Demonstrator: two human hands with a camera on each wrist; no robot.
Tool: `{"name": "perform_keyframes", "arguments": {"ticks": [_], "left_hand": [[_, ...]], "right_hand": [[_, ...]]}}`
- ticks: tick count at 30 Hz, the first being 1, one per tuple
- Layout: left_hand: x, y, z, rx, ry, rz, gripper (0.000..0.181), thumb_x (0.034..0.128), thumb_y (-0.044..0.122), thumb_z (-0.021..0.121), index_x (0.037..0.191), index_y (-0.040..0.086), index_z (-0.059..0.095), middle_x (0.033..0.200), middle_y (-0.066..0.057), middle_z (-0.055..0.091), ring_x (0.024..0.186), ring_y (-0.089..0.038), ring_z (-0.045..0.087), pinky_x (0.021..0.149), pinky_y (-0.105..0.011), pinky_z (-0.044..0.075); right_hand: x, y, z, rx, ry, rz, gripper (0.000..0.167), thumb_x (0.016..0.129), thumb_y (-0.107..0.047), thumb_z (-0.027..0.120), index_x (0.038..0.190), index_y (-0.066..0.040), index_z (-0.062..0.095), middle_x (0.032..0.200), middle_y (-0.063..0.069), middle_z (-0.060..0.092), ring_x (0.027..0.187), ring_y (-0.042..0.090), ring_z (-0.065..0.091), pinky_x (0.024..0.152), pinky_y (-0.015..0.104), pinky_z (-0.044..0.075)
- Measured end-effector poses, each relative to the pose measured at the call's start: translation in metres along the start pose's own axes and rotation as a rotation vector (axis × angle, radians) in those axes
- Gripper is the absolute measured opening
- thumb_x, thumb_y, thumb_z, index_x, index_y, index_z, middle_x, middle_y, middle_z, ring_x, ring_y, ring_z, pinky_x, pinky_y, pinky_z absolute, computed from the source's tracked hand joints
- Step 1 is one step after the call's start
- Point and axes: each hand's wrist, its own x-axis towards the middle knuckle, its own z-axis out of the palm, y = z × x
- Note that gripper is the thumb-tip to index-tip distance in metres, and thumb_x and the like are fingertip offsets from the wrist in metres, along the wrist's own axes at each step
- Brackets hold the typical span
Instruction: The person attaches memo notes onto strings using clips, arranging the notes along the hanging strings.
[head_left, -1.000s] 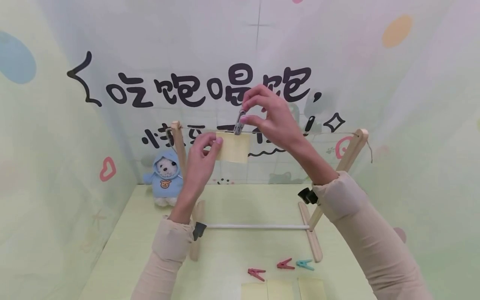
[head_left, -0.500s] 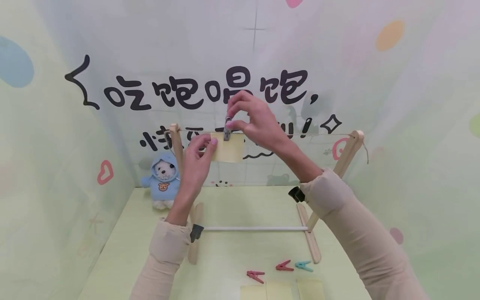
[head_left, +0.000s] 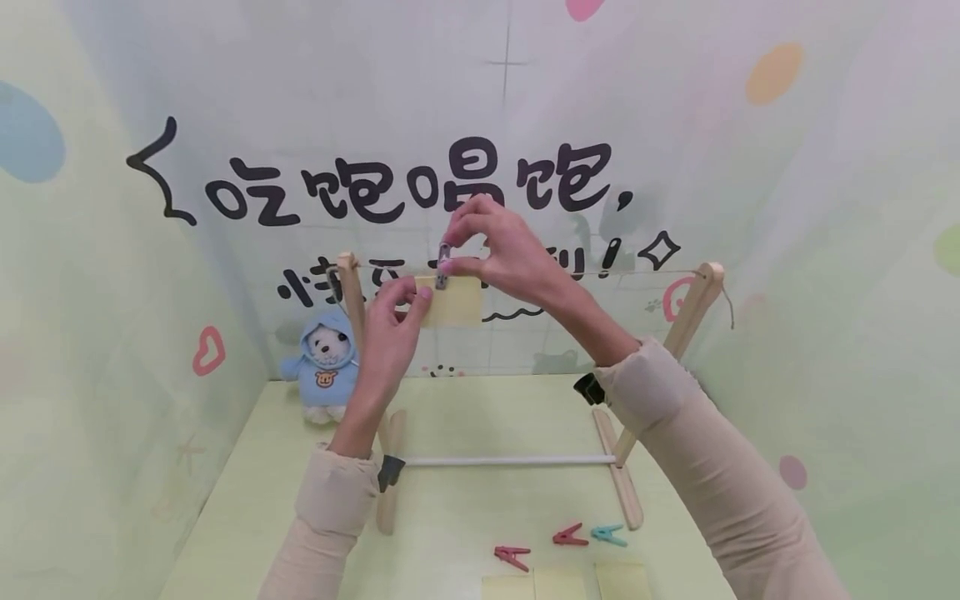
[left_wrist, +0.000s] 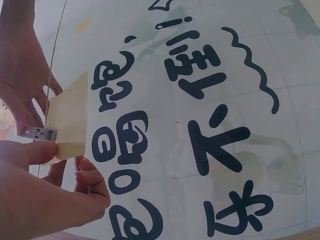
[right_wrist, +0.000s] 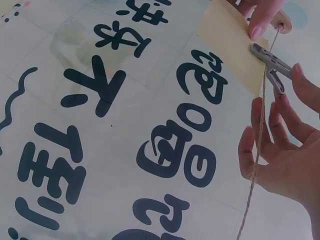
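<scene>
A pale yellow square of paper [head_left: 459, 302] hangs upright at the string [head_left: 637, 272]. My left hand [head_left: 386, 337] pinches its left edge between thumb and fingers. At the paper's top edge, near that thumb, is a grey clothespin [head_left: 442, 268]; my right hand [head_left: 513, 254] pinches its handle ends from above. In the right wrist view the clothespin [right_wrist: 270, 61] lies across the string and the top edge, its tip over the paper [right_wrist: 232, 42]. The left wrist view shows the clothespin [left_wrist: 40, 133] beside the left thumb.
The string runs between two wooden posts [head_left: 693, 308], joined low down by a white rod [head_left: 502, 460]. Two red clothespins [head_left: 512, 557], a blue one [head_left: 608, 535] and several yellow papers [head_left: 621, 581] lie at the table's front. A plush toy in blue [head_left: 327, 371] stands back left.
My right hand has brought the clothespin leftward along the paper's top edge, closer to my left thumb. The left hand keeps its hold on the paper. The head view has shifted slightly.
</scene>
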Motion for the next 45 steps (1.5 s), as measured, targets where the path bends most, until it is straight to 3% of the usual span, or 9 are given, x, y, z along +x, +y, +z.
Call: {"name": "perform_keyframes", "arguments": {"ticks": [5, 8, 13, 20, 29, 33, 35, 38, 45], "left_hand": [[-0.003, -0.003, 0.002, -0.007, 0.005, -0.027, 0.020, 0.1131, 0.017, 0.063, 0.116, -0.002, 0.068, 0.120, -0.011, 0.060, 0.104, -0.014, 0.052, 0.092, -0.027, 0.047], [-0.005, -0.005, 0.002, -0.017, 0.006, -0.057, 0.022, 0.1131, 0.018, 0.063, 0.119, -0.002, 0.068, 0.119, -0.010, 0.060, 0.103, -0.014, 0.052, 0.091, -0.025, 0.046], [-0.007, -0.010, 0.001, -0.017, -0.006, -0.089, 0.026, 0.1136, 0.022, 0.062, 0.124, -0.001, 0.068, 0.123, -0.011, 0.063, 0.107, -0.015, 0.053, 0.092, -0.028, 0.045], [-0.004, -0.013, 0.000, 0.003, -0.033, -0.108, 0.030, 0.1142, 0.024, 0.061, 0.132, 0.001, 0.068, 0.131, -0.015, 0.063, 0.113, -0.016, 0.054, 0.099, -0.033, 0.045], [-0.004, -0.018, -0.001, 0.060, -0.135, -0.184, 0.038, 0.1147, 0.026, 0.060, 0.145, 0.004, 0.059, 0.146, -0.015, 0.059, 0.130, -0.031, 0.057, 0.106, -0.044, 0.048], [-0.011, -0.034, -0.001, 0.054, -0.194, -0.211, 0.050, 0.1142, 0.025, 0.061, 0.157, 0.004, 0.047, 0.151, -0.019, 0.060, 0.137, -0.036, 0.059, 0.115, -0.053, 0.048], [-0.022, -0.049, 0.001, 0.077, -0.237, -0.225, 0.055, 0.1144, 0.026, 0.061, 0.161, 0.004, 0.042, 0.150, -0.020, 0.062, 0.135, -0.037, 0.062, 0.115, -0.056, 0.050], [-0.053, -0.082, 0.009, 0.128, -0.320, -0.244, 0.055, 0.1141, 0.028, 0.061, 0.161, 0.006, 0.042, 0.144, -0.020, 0.066, 0.126, -0.037, 0.068, 0.108, -0.058, 0.056], [-0.173, -0.188, 0.028, 0.153, -0.527, -0.259, 0.055, 0.1140, 0.034, 0.060, 0.149, -0.006, 0.049, 0.118, -0.015, 0.074, 0.097, -0.020, 0.073, 0.080, -0.043, 0.062]], "right_hand": [[-0.012, 0.000, -0.008, 0.007, 0.005, -0.016, 0.043, 0.096, -0.015, 0.087, 0.134, 0.001, 0.072, 0.140, 0.014, 0.059, 0.124, 0.028, 0.066, 0.104, 0.044, 0.050], [-0.028, -0.001, -0.015, 0.011, 0.066, -0.062, 0.039, 0.099, -0.013, 0.083, 0.134, 0.001, 0.072, 0.140, 0.015, 0.061, 0.121, 0.028, 0.070, 0.101, 0.044, 0.054], [-0.074, -0.002, -0.023, 0.004, 0.152, -0.161, 0.025, 0.100, -0.004, 0.079, 0.125, 0.002, 0.076, 0.134, 0.015, 0.066, 0.119, 0.025, 0.068, 0.098, 0.035, 0.056], [-0.144, 0.008, -0.034, -0.092, 0.131, -0.233, 0.026, 0.095, 0.002, 0.080, 0.119, -0.007, 0.077, 0.131, 0.008, 0.070, 0.122, 0.023, 0.064, 0.096, 0.025, 0.054], [-0.235, 0.033, -0.035, -0.131, 0.105, -0.129, 0.044, 0.089, 0.007, 0.083, 0.122, -0.021, 0.075, 0.132, -0.001, 0.067, 0.119, 0.010, 0.064, 0.096, 0.015, 0.050], [-0.272, 0.052, -0.034, -0.132, 0.122, -0.062, 0.058, 0.082, 0.016, 0.083, 0.122, -0.025, 0.075, 0.131, -0.006, 0.067, 0.122, 0.004, 0.061, 0.095, 0.014, 0.050], [-0.290, 0.061, -0.034, -0.119, 0.143, -0.037, 0.061, 0.080, 0.020, 0.083, 0.123, -0.023, 0.075, 0.129, -0.007, 0.069, 0.125, 0.002, 0.060, 0.094, 0.012, 0.051], [-0.312, 0.071, -0.031, -0.108, 0.172, -0.002, 0.061, 0.080, 0.021, 0.081, 0.124, -0.020, 0.076, 0.128, -0.006, 0.070, 0.125, 0.000, 0.060, 0.090, 0.010, 0.050], [-0.345, 0.084, -0.016, -0.147, 0.232, 0.102, 0.052, 0.085, 0.022, 0.076, 0.117, -0.019, 0.075, 0.126, -0.005, 0.068, 0.116, -0.002, 0.063, 0.089, 0.010, 0.048]]}}
